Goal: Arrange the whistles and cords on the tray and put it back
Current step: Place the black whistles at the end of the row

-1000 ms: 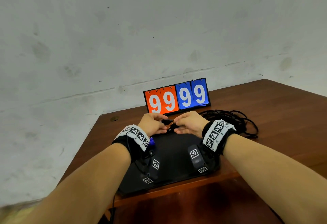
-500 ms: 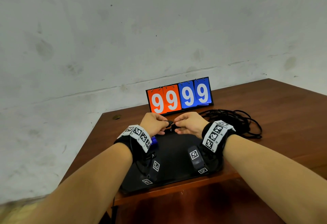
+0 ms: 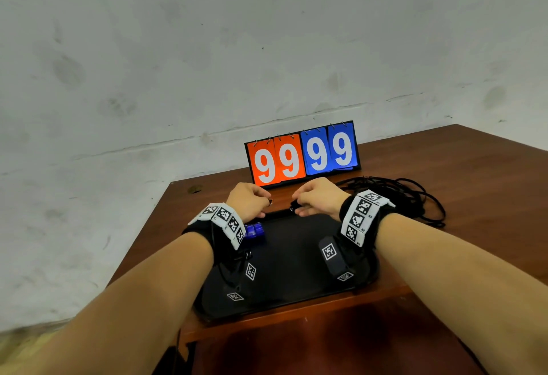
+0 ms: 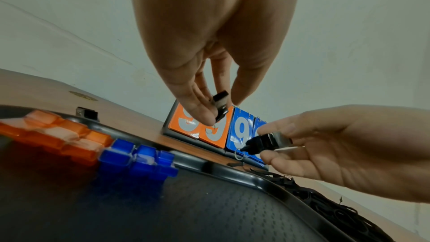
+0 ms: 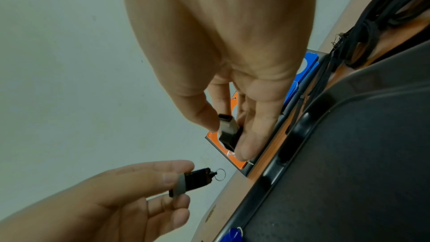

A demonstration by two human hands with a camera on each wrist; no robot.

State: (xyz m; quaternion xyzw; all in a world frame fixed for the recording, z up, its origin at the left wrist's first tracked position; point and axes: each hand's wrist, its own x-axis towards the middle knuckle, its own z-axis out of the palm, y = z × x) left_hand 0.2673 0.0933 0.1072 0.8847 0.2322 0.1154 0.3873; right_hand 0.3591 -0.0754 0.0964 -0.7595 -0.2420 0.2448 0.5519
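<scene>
Two black whistles, one per hand, held apart above the tray's [image 3: 296, 256] 12 o'clock rim. Left hand [image 3: 247, 201] pinches its whistle [image 4: 220, 109] hanging near-vertical; right hand [image 3: 318, 198] pinches its whistle [image 4: 265, 143] near-horizontal, ring pointing left. Blue whistles [image 4: 139, 161] at 10 o'clock; cords [image 3: 409, 196] off-tray at 2 o'clock, nearer the right hand.

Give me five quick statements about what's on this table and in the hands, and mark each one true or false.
1. Each hand pinches a black whistle: left hand and left whistle, right hand and right whistle. True.
2. The scoreboard shows 0000. False; it shows 9999.
3. Blue whistles lie on the tray. True.
4. The black cords are coiled on the tray. False; they lie on the table beside it.
5. The two black whistles touch. False; they are apart.
</scene>
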